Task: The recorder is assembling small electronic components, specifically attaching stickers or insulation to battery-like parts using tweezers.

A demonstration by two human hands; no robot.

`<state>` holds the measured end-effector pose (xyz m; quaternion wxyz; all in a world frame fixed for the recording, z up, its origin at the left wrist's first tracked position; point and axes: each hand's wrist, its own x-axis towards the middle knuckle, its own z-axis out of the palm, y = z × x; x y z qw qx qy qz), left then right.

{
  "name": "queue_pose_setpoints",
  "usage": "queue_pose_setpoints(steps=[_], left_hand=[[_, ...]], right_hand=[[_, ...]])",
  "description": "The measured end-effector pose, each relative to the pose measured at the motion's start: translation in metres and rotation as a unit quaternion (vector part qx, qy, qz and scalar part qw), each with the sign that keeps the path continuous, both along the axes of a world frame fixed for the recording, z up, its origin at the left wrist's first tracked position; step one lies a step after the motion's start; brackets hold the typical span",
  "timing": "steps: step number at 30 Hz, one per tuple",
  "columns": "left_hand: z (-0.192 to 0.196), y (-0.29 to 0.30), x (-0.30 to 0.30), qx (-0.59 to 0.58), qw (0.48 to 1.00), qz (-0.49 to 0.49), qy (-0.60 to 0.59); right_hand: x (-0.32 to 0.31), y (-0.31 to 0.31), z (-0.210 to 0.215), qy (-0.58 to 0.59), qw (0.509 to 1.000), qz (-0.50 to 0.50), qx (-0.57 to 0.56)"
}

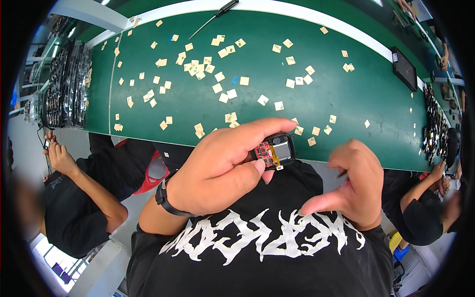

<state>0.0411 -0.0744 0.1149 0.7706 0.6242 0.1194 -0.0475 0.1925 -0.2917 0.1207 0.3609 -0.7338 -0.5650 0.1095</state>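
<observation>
Wrapped in my left hand point(225, 163) is a small electronic device point(273, 152) with a black rounded housing. Its uncovered inside faces up, showing a red circuit board, yellow tape and a silver rectangular part. The thumb presses along the near side while the index finger reaches over the far edge. My right hand point(358, 185) hovers to the right, apart from the device. Its thumb stands well away from the curled, slightly blurred fingers, and I see nothing between them. Both hands are over my lap, just at the near edge of the green table point(173, 116).
Many small cream paper squares point(244, 81) lie scattered over the table. A screwdriver point(215, 18) rests at the far edge, and a black tray point(404, 69) at the far right. Stacked black parts point(67, 86) stand left. Co-workers' hands point(63, 158) are busy at both sides.
</observation>
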Motion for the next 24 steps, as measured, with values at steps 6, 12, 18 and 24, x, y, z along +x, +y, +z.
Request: queue_pose_setpoints(steps=[6, 12, 18, 24], left_hand=[[-0.006, -0.006, 0.001, -0.018, 1.0, 0.001, 0.023], [0.003, -0.009, 0.006, -0.003, 0.994, -0.012, 0.111], [0.002, -0.018, 0.008, 0.079, 0.995, 0.006, 0.061], [0.008, -0.016, 0.007, 0.124, 0.991, -0.023, 0.05]], right_hand=[[-0.022, -0.02, -0.024, 0.705, 0.7, 0.079, 0.087], [-0.032, -0.025, -0.039, 0.513, 0.848, 0.117, -0.062], [-0.015, -0.016, -0.024, 0.1, 0.99, 0.039, 0.092], [-0.009, -0.007, -0.007, -0.171, 0.975, 0.015, 0.141]])
